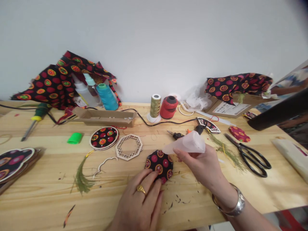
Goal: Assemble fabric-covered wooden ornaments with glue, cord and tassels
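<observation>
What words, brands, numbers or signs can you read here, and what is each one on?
None can be read for certain.
White label on the box at the back right: printed lines, too small and blurred to read.
Patch low by the bottle at the back left: too blurred to read.
Dark red mark on the packet at the right: no letters can be made out.

Arrangement of the tabletop. Front centre: a fabric-covered piece lies beneath the left hand; a squeeze bottle, in the right hand, has its tip by the piece's rear edge. Left of the piece: a lattice frame, then a fabric disc, with a screwdriver farther left. Behind: an open box, two thread spools to its right. Right: scissors, before a carton with cloth on top.
</observation>
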### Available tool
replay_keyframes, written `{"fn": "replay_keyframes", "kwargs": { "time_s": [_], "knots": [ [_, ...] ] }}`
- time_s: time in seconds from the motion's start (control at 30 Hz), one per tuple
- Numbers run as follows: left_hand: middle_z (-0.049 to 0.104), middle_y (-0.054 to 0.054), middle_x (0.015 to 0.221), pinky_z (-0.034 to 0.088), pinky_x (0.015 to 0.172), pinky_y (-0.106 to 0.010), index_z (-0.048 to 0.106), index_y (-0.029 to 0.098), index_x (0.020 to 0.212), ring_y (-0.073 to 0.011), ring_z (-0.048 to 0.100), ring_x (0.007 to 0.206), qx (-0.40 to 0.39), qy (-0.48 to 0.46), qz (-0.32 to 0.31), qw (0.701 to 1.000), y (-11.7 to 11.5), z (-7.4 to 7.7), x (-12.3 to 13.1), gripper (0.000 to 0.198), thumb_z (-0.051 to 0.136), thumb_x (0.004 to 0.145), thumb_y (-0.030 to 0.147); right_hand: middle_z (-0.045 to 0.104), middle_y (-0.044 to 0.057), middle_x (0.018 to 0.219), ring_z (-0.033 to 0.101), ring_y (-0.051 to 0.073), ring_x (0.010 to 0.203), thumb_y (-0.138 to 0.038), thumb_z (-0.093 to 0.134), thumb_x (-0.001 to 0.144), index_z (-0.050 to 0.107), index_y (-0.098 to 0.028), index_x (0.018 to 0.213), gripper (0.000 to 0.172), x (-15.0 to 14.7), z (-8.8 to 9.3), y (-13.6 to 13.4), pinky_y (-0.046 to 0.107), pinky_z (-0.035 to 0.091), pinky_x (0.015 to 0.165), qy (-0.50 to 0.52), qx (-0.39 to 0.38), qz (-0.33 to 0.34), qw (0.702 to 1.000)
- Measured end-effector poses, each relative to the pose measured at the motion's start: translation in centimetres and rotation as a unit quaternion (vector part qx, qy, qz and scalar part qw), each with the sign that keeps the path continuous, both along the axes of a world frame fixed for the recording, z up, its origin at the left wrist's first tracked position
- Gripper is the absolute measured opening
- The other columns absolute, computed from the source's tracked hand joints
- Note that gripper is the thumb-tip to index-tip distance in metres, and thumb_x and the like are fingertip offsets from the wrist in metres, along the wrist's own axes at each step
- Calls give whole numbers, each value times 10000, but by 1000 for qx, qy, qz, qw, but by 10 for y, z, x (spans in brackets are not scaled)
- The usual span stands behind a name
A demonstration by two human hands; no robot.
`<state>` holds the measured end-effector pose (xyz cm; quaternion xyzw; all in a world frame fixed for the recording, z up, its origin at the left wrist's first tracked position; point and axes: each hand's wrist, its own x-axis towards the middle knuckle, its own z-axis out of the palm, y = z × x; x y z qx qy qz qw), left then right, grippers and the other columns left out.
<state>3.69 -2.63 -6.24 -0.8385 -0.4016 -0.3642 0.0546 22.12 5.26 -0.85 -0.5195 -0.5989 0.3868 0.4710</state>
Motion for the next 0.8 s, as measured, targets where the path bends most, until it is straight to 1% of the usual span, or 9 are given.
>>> {"fn": "replay_keyframes", "kwargs": {
  "time_s": [0.2,0.3,0.5,0.67,0.8],
  "knots": [
    [685,-178,986,594,813,-428,694,40,955,-290,588,1020,-1,5,2,1000,0,1,2,203,532,837,71,697,19,669,641,152,574,-285,719,723,629,-191,726,130,-3,-2,-2,272,549,542,-4,4,10,1000],
    [674,-178,1015,585,841,-451,686,43,977,-296,574,1040,-2,8,3,1000,-1,0,1,210,529,839,68,695,24,679,634,156,586,-296,717,718,629,-191,733,138,-7,-4,-2,275,541,538,-10,5,10,1000],
    [646,-186,1041,578,869,-425,677,24,984,-290,553,1072,-5,17,-8,1000,0,-4,0,222,509,841,38,711,24,689,644,154,589,-271,704,727,631,-196,737,105,-6,-3,-1,265,540,543,-17,16,15,1000],
    [641,-190,1052,583,859,-416,677,24,993,-288,553,1075,-11,19,-13,1000,-2,-4,-1,227,501,852,48,679,12,613,620,142,529,-289,714,724,624,-192,685,138,4,2,-4,248,521,500,-41,11,-6,999],
    [642,-186,1051,579,869,-418,679,31,996,-287,550,1085,-10,20,-10,1000,-2,-4,-1,223,511,852,51,666,6,589,621,141,520,-287,708,731,618,-193,657,149,6,4,-6,241,512,487,-42,12,-7,999]
  ]
}}
